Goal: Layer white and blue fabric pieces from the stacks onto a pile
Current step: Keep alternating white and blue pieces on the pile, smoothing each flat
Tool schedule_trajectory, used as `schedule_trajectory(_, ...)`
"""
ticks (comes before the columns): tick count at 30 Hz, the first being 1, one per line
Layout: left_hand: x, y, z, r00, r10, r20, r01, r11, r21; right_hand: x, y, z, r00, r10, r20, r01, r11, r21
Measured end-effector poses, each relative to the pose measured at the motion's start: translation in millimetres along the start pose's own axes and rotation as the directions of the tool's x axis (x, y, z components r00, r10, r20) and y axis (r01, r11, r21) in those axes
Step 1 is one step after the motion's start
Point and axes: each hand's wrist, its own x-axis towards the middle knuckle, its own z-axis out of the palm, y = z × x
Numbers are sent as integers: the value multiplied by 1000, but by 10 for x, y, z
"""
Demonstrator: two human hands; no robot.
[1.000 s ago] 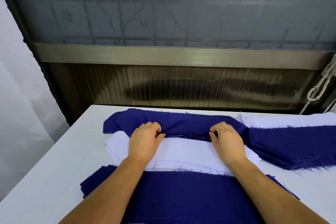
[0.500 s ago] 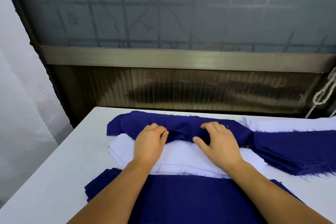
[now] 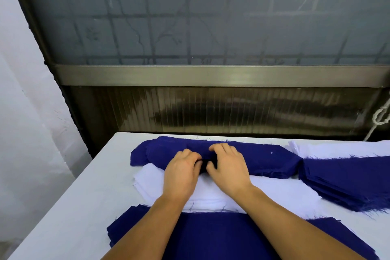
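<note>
A dark blue fabric piece (image 3: 249,157) lies bunched and partly folded across the far part of the white table (image 3: 63,207), on top of a white fabric stack (image 3: 274,192). Its far edge is frayed, with loose threads. Both hands meet at its middle: the left hand (image 3: 181,175) and the right hand (image 3: 229,167) have their fingers curled into the cloth and pinch a fold of it between them, so each one grasps the blue piece.

One second ago the hands were well apart, each near one end of the folded strip; half a second ago the right hand was already sliding toward the left. Now they are just beside each other, almost touching, and the blue cloth covers more of the white stack behind them.

Near the person lies a blue fabric pile (image 3: 211,236), under the forearms. At the right a blue fabric stack (image 3: 348,179) with a fringed edge rests over another white fabric stack (image 3: 337,149). Bare table surface is open along the left side and the left front. The far table edge stands close to a dark ribbed wall panel (image 3: 211,107) below a frosted window (image 3: 190,17).
</note>
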Motion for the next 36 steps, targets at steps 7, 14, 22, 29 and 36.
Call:
schedule_trajectory(7, -24, -31, -20, 1000, -2, -19, 2, 999, 51, 48, 412, -224, 980, 200, -11, -200, 980, -10)
schedule_trajectory(14, -26, -164, -1, 986, -167, 26, 164, 982, 98, -108, 1198, -629, 940, 341, -32, -342, 937, -64)
schedule_trajectory(22, 33, -214, -276, 978, -199, -65, 206, 970, 126, -250, 1088, -1158, 962, 179, -204, -192, 980, -45)
schedule_trajectory(29, -202, -148, -1342, 999, 40, -15, -40, 999, 23, -973, 1028, -1957, 995, 58, 80, -62, 996, 57)
schedule_trajectory(36, -523, -214, -1765, 659, 102, 745, 52, 982, -181, -1286, 1089, -1948, 781, 102, 617, -321, 912, 256)
